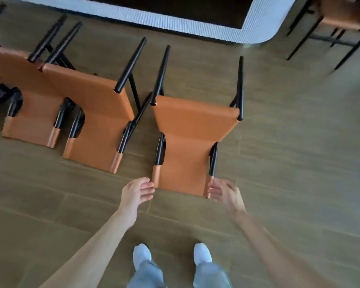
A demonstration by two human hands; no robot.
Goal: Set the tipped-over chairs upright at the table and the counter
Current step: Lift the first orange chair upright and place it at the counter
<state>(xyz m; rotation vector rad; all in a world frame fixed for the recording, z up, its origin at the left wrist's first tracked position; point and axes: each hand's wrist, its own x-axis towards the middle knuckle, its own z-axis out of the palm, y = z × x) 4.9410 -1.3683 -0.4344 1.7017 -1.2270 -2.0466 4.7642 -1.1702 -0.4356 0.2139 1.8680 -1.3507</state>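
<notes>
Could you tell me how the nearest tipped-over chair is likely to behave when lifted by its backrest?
The chair likely pivots stiffly, given its black metal frame. Its leather-like back may flex slightly where the left hand and right hand reach. Its thin legs might slide on the smooth floor.

Bare floor [289, 163] lies open at three o'clock of the nearest tipped chair [187, 142] and at six o'clock. At nine o'clock a second tipped chair [96, 113] crowds it, their black legs crossing. The counter [195, 26] closes twelve o'clock.

Soft even daylight, faint shadows, wide-angle bending, perhaps motion blur at edges.
</notes>
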